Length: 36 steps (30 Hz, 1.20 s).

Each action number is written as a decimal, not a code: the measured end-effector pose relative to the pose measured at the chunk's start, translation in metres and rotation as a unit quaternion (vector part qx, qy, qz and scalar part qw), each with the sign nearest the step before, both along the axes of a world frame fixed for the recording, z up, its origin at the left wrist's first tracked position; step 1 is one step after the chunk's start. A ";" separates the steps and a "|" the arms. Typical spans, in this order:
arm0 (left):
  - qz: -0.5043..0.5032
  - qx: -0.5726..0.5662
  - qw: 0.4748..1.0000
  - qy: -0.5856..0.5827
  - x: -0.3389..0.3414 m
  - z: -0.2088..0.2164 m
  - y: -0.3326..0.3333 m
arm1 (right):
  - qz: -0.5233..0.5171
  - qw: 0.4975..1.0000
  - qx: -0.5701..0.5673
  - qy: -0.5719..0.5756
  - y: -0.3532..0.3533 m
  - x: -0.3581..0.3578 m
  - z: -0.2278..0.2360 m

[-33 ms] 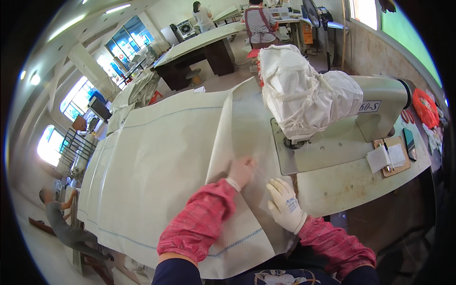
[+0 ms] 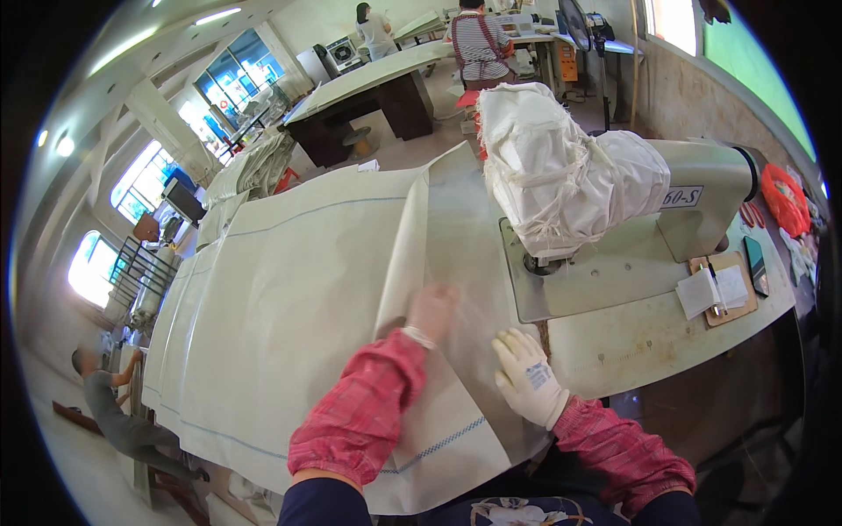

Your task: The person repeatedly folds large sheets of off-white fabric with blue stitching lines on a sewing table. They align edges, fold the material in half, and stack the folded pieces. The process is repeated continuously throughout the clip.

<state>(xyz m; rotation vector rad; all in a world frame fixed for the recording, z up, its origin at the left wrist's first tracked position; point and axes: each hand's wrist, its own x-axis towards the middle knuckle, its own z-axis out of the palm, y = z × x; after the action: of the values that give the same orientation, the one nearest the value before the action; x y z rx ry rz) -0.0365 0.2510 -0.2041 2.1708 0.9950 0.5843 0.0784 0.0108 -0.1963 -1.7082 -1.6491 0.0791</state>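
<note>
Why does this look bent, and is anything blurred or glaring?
Head view: the fisheye lens bends edges near the dark rim; the red-plaid-sleeved left hand is blurred, likely by motion; the white-gloved right hand looks sharper; the arched window glares white.

Sheet (image 2: 298, 280): off-white, and we see thin blue stripes plus a blue checked band.
Sleeve covers (image 2: 364, 412): pinkish red plaid; our shirt (image 2: 323, 502) beneath is navy.
Right glove (image 2: 531, 379): creamy white, with small blue print.
Machine (image 2: 715, 180): pale grey-green, black at one end.
Wrapping (image 2: 553, 175): white.
Bag (image 2: 783, 200): bright orange-red.
Clipboard (image 2: 742, 304): brown, with white paper (image 2: 698, 294).
Scissors (image 2: 751, 214): red handles.
</note>
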 end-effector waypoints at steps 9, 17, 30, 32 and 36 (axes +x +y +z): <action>-0.193 0.364 0.904 0.113 -0.032 0.122 0.009 | 0.162 0.940 -0.143 -0.263 0.021 0.013 0.018; -0.147 0.240 0.800 0.530 0.110 0.050 0.084 | 0.132 0.945 -0.211 -0.213 0.044 -0.046 0.028; -0.014 0.211 0.924 0.318 0.168 0.001 0.120 | 0.090 0.903 -0.170 -0.384 0.043 -0.119 -0.044; -0.015 0.236 0.929 0.284 0.169 -0.004 0.122 | 0.154 0.928 -0.154 -0.303 0.024 -0.112 -0.037; 0.021 0.248 0.936 0.250 0.171 -0.014 0.119 | 0.171 0.960 -0.163 0.148 0.014 -0.064 0.012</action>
<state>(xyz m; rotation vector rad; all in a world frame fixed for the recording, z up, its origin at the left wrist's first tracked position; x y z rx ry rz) 0.1344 0.3702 -0.2184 2.8446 1.2574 0.3228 0.0145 0.0245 -0.1838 -1.5274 -1.7484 0.7740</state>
